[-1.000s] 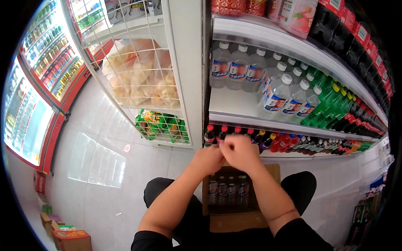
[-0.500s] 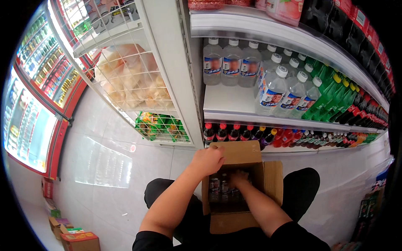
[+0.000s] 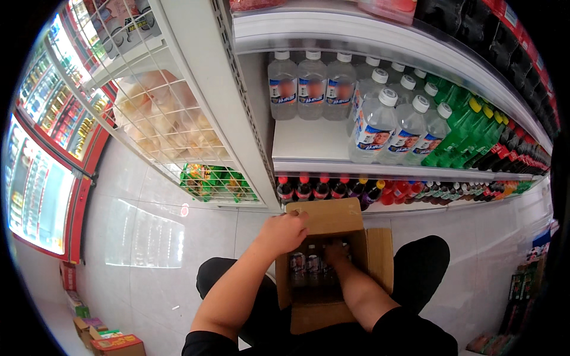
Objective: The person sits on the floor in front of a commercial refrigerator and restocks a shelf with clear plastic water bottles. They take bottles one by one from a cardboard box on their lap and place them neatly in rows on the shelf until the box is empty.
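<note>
An open cardboard box [image 3: 325, 218] stands between my knees with its flaps folded out. My left hand [image 3: 287, 230] is closed on the box's upper left corner, by the far flap. Down inside the box is my right hand [image 3: 337, 251], among clear bottles [image 3: 313, 262] with white caps and printed labels. Shadow hides its fingertips, so its grip on a bottle cannot be made out. Beyond the box, similar clear bottles [image 3: 375, 127] fill part of a white shelf [image 3: 312, 141], in two groups with bare shelf in front of the left one.
Green bottles [image 3: 454, 139] and dark cola bottles [image 3: 504, 145] stand right of the clear ones. Small bottles [image 3: 320, 188] line the bottom shelf. A wire rack [image 3: 172, 113] with bagged goods rises at left, near red-framed fridges [image 3: 74, 225]. Cartons [image 3: 119, 344] lie at lower left.
The view has shifted slightly closer to the shelf, which appears larger. My left hand keeps its hold on the box; my right hand remains inside, reaching a little farther toward the far side.
</note>
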Available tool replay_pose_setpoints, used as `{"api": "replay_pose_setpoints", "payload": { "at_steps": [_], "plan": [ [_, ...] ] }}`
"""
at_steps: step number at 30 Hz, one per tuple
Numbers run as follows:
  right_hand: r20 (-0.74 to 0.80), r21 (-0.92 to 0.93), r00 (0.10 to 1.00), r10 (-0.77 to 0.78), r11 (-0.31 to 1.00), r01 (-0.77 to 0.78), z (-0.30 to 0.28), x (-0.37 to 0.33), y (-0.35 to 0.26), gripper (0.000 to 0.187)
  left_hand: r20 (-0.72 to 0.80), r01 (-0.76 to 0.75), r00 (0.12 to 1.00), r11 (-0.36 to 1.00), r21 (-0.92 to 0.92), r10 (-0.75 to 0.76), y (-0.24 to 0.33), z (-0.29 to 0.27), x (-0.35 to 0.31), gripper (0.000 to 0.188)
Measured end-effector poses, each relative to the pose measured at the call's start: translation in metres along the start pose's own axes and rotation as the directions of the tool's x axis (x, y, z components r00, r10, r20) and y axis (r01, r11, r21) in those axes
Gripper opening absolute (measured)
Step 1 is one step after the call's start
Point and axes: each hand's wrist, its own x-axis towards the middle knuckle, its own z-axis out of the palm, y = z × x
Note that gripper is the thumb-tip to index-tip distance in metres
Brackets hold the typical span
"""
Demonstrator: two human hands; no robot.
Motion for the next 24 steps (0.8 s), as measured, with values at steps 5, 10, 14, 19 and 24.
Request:
{"api": "replay_pose_setpoints", "payload": {
  "at_steps": [5, 10, 14, 19, 24],
  "plan": [
    [0.038, -0.098, 0.998, 0.044, 0.994, -0.04, 0.008, 0.013, 0.003, 0.044, -0.03, -0.043, 0.999, 0.999, -0.008, 0.043, 0.002, 0.0, -0.001, 0.029],
    [0.086, -0.294, 0.994, 0.072, 0.955, -0.044, 0.035, 0.045, 0.02, 0.037, 0.003, -0.054, 0.999, 0.999, 0.001, 0.054, 0.01, -0.005, 0.0, 0.028],
    [0.123, -0.318, 0.961, 0.248, 0.927, -0.198, 0.012, 0.041, 0.003, 0.036, -0.027, -0.086, 0.996, 0.996, -0.01, 0.085, 0.011, -0.003, 0.001, 0.027],
    [0.354, -0.373, 0.925, 0.136, 0.928, 0.007, -0.082, -0.035, -0.031, 0.039, 0.004, -0.074, 0.997, 0.997, -0.026, 0.074, 0.004, -0.002, -0.003, 0.029],
    [0.34, -0.304, 0.934, 0.106, 0.953, 0.003, -0.083, -0.056, -0.022, 0.035, 0.03, -0.112, 0.993, 0.993, -0.026, 0.113, 0.007, -0.001, -0.005, 0.033]
  ]
}}
